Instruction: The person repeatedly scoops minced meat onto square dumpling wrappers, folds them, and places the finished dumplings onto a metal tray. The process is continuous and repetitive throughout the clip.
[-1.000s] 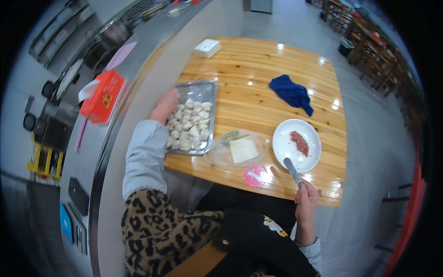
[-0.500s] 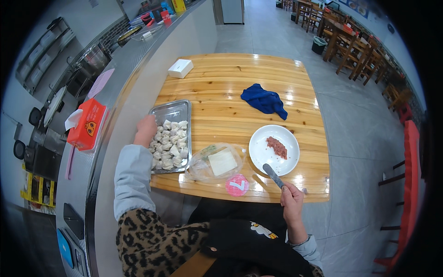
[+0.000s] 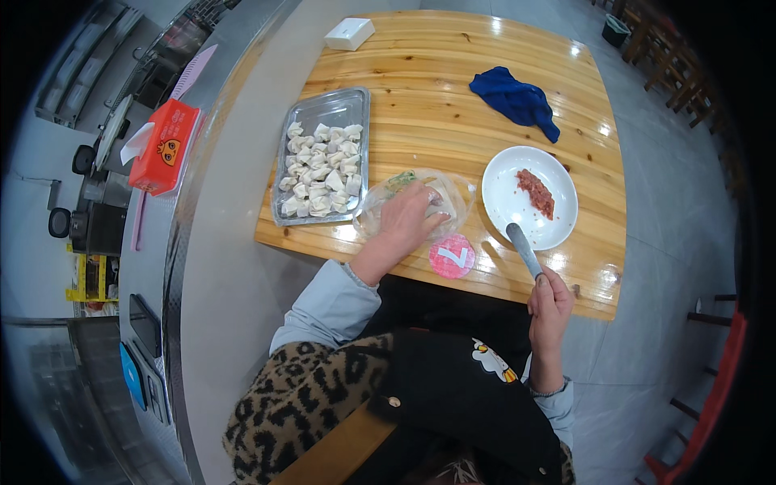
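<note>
My left hand (image 3: pixel 406 215) is over the stack of pale wonton wrappers, which lies on a clear plastic bag (image 3: pixel 457 194) and is mostly hidden under it. Its thumb and fingers are apart, with whitish wrapper showing between them. My right hand (image 3: pixel 551 301) grips a flat grey spreading stick (image 3: pixel 525 249) by its lower end. The stick's rounded tip reaches over the near rim of a white bowl (image 3: pixel 495 199), where minced meat (image 3: pixel 535 194) lies to the right of the middle. Folded wontons (image 3: pixel 321 171) fill most of a clear tray (image 3: pixel 346 103) left of the bag.
On the wooden table (image 3: pixel 420 89) are a blue cloth (image 3: pixel 515 99), a white box (image 3: pixel 350 34) and a pink round tag (image 3: pixel 451 257). A metal counter at the left bears a red tissue box (image 3: pixel 165 148). A red bench (image 3: pixel 715 404) stands at the right.
My left hand has moved right, from the tray's left edge to the wrappers on the bag. My right hand keeps holding the stick at the bowl. The view has shifted, too.
</note>
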Demonstrator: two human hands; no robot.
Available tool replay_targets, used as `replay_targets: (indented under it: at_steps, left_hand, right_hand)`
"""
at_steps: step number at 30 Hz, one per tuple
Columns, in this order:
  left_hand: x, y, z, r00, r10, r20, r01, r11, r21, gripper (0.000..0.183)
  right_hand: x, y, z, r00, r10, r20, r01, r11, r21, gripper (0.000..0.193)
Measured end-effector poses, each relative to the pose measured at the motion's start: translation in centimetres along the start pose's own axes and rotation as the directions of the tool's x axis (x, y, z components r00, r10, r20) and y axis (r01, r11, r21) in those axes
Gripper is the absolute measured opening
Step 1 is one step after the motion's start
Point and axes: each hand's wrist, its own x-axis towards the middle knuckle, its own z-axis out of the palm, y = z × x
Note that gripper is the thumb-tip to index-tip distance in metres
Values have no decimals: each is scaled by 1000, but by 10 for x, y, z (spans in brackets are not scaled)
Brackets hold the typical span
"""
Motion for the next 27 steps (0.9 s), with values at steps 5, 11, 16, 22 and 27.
replay_targets:
  at_steps: [5,11,16,22,27]
  left_hand:
    - [0,-4,4,999,34,-26,-34,999,12,23]
    - [-5,3,3,997,66,29,-69,991,115,23]
    - [-5,0,1,998,61,21,-62,997,52,23]
    - [-1,-5,0,995,62,82,-65,997,33,26]
    - [-6,-1,-5,994,20,110,-26,998,59,26]
  right_hand:
    - [0,0,4,1000,11,28,-11,1000,5,27]
    - [2,-5,14,995,70,73,-65,995,-72,25]
    - [7,-4,30,989,78,128,-51,979,-197,26]
    - [34,9,67,959,-113,261,254,755,-605,22]
    - [38,5,68,946,-203,254,320,443,-838,19]
